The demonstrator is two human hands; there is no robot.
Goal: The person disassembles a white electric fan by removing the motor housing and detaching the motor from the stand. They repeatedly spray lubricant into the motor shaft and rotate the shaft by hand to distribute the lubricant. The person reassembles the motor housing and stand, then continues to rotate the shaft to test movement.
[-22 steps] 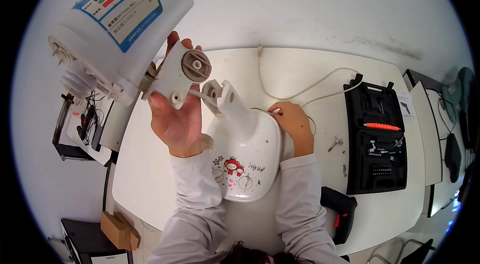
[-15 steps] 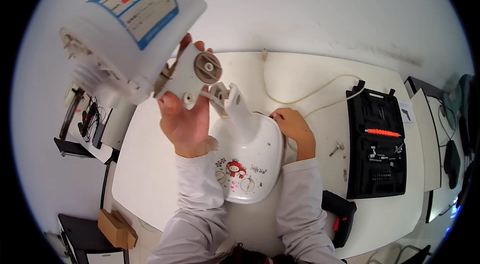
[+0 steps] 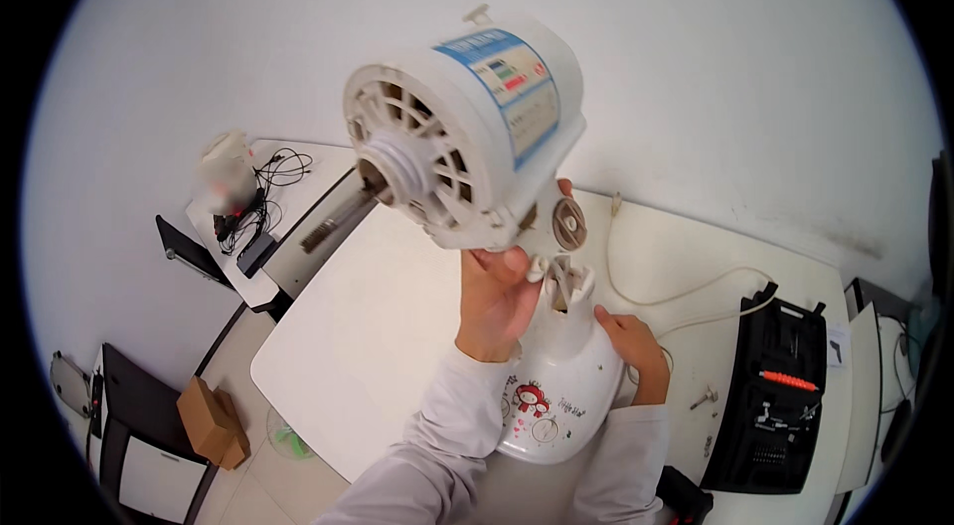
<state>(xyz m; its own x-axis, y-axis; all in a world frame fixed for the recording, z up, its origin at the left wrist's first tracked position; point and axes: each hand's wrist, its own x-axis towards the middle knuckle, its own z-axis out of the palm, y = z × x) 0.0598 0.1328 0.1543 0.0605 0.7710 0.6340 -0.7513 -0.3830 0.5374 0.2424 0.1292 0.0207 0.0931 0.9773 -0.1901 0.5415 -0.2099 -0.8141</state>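
1. Above the table (image 3: 348, 346), the white fan motor housing (image 3: 487, 133) tilts, its shaft (image 3: 343, 218) pointing lower left.
2. Beneath, your left hand (image 3: 495, 301) clamps its neck bracket (image 3: 546, 227).
3. The fan base (image 3: 566, 386) stands on the table just below.
4. Your right hand (image 3: 638, 346) touches its right edge; whether it grips can't be told.
5. Farther right lies an open black tool case (image 3: 745, 401).

- Two hands: a left hand (image 3: 495, 304) and a right hand (image 3: 638, 351)
- One motor housing (image 3: 462, 118), with one label (image 3: 517, 103)
- One white stand (image 3: 574, 386)
- One tool case (image 3: 743, 401), with one orange rod (image 3: 790, 381)
- One cord (image 3: 648, 302), one plug (image 3: 615, 205)
- One drill (image 3: 686, 497), partly in view
- One cardboard box (image 3: 211, 426)
- Loose metal pieces (image 3: 705, 398), too small to count
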